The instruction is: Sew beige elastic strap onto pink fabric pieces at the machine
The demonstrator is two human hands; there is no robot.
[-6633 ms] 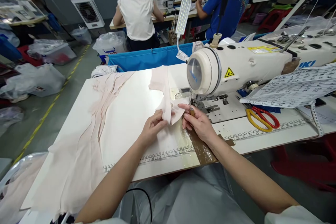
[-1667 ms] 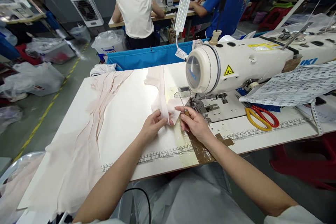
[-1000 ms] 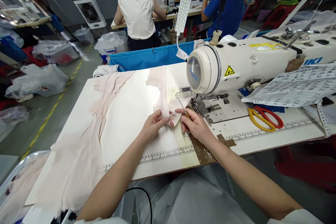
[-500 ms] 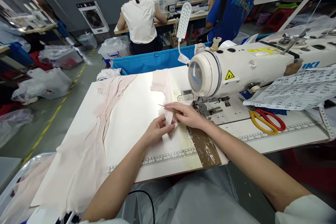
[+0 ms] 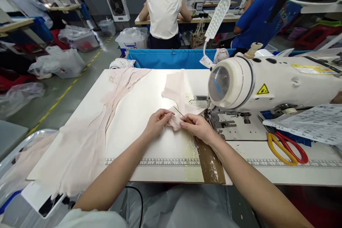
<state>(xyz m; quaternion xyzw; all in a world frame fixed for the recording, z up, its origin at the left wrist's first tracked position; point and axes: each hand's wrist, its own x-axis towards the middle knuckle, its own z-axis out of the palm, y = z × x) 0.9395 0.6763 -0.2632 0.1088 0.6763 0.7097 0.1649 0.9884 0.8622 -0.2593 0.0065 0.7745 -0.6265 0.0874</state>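
My left hand (image 5: 158, 123) pinches the edge of a pale pink fabric piece (image 5: 173, 87) that lies on the white sewing table. In my right hand (image 5: 197, 126) is an awl (image 5: 188, 119) with a brownish handle, its thin metal spike pointing up and left over the cloth. The right fingertips also touch the gathered near end of the fabric. Just right of this hand stands the white sewing machine (image 5: 237, 80); its needle area is partly hidden behind the machine head. Part of the fabric reaches toward the machine's plate.
More pale pink fabric (image 5: 88, 142) lies in long folds on the table's left. Yellow and red scissors (image 5: 285, 148) and printed paper sheets (image 5: 307, 124) are at the right. A lamp (image 5: 217, 19) rises behind the table. Other people sit at machines beyond a blue cloth trough (image 5: 160, 58).
The view has swung right. My left hand has shifted up to the fabric's edge beside the awl's tip, and the cloth's near end is now bunched between both hands. The awl stays in my right hand.
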